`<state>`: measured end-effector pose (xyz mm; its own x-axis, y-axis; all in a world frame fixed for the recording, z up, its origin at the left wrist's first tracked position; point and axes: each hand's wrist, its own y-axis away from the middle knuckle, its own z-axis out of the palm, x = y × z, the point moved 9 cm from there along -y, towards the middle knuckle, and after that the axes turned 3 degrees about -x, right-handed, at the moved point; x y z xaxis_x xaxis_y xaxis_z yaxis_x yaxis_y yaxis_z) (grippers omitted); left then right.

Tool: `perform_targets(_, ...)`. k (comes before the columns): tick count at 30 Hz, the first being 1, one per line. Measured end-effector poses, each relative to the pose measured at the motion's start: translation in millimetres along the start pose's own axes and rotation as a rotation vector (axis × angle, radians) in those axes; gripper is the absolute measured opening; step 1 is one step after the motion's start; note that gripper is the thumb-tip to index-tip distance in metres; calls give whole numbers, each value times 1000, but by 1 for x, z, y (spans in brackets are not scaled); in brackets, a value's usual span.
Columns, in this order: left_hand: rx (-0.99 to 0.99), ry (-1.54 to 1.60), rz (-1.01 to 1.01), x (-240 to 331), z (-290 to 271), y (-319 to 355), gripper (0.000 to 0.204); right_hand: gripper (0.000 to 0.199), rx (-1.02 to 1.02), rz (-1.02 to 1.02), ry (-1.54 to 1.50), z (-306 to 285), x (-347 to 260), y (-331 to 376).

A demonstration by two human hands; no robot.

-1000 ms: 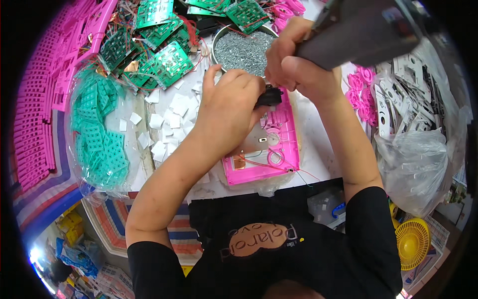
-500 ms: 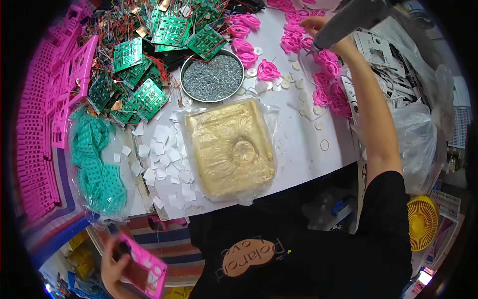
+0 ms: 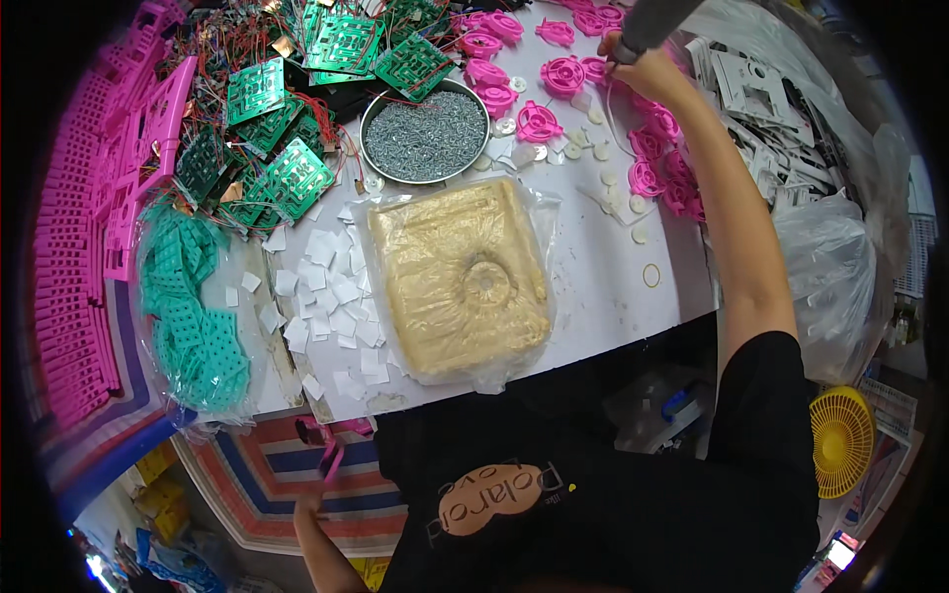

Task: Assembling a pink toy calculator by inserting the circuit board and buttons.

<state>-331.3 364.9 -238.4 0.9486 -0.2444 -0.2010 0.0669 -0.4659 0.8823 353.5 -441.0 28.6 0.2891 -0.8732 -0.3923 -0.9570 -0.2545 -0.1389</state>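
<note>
Head-worn fisheye, looking down, table [image 3: 613,296] near

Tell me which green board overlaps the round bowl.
The green board just beyond the bowl: its near corner overhangs it, while the other boards lie clear.

Pink casing [image 3: 332,459] now off tan pad [image 3: 425,316]

Black T-shirt [image 3: 633,509], short sleeves [image 3: 766,395]; peach rounded chest print [image 3: 491,501].
</note>
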Motion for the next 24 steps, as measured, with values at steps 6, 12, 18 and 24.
perform_targets(6,-221,-739,921,266,53,329,32,33,-167,-279,4,17,-104,-2)
perform_targets(12,-130,-664,1866,369,90,518,28,19,-10,-432,374,15,-96,1)
perform_targets(18,249,-401,2237,411,109,521,33,15,-105,-163,-356,2,-209,104)
perform_targets(24,266,-365,2230,421,128,499,45,12,-230,-394,-21,71,-303,165)
